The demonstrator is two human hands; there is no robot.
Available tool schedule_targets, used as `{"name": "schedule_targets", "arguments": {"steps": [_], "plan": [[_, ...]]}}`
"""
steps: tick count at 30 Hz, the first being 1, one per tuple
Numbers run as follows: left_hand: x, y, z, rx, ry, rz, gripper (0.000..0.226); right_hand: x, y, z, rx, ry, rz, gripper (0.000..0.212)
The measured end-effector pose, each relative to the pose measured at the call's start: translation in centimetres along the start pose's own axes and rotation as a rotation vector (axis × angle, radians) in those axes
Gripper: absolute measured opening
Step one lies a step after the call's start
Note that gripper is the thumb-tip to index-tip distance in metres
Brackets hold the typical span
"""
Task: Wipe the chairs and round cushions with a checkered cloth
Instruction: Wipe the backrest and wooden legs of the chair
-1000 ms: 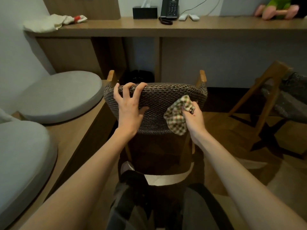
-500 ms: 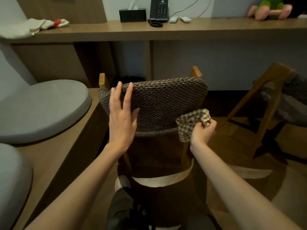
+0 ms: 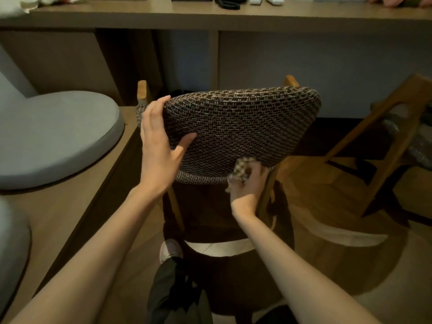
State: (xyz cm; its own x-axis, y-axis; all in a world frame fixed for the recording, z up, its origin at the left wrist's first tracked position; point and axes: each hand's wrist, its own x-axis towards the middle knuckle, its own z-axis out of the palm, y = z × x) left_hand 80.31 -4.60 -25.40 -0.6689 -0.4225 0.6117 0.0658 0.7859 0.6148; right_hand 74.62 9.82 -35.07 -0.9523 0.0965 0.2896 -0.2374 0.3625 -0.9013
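Fingers (image 3: 257,171) of the right hand (image 3: 247,190) are clenched round the crumpled green-and-cream checkered cloth (image 3: 242,169), pressing it to the lower right rim of the brown woven fabric backrest (image 3: 240,127). The left hand (image 3: 156,146) grasps that backrest's upper left edge, fingers over the top, thumb on the rear face. To wipe well, I judge the cloth should follow the rim in firm overlapping passes while the left hand steadies the wooden-framed chair (image 3: 290,81). A grey round cushion (image 3: 58,136) lies on the low wooden bench (image 3: 77,206) at left.

The single head-worn camera looks forward and down, close behind the woven chair backrest (image 3: 240,127), desk (image 3: 210,17) beyond it.
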Motion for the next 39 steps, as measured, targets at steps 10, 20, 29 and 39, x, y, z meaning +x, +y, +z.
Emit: {"name": "schedule_targets", "arguments": {"steps": [10,20,29,39], "plan": [[-0.1,0.3,0.2,-0.016,0.029,-0.003,0.070,0.6,-0.4,0.3,0.085,0.033,0.224,0.054],[0.0,0.9,-1.3,-0.007,-0.045,-0.010,0.063,-2.9,-1.8,-1.2,0.029,-0.527,0.079,0.050],[-1.1,-4.3,-7.0,-0.015,-0.263,-0.052,0.063,-4.9,-5.6,2.3,-0.010,-0.936,0.032,0.023],[3.4,-10.9,-12.4,-0.008,-0.364,-0.156,0.059,-5.9,-8.9,12.0,-0.116,-0.970,0.241,0.019]]}}
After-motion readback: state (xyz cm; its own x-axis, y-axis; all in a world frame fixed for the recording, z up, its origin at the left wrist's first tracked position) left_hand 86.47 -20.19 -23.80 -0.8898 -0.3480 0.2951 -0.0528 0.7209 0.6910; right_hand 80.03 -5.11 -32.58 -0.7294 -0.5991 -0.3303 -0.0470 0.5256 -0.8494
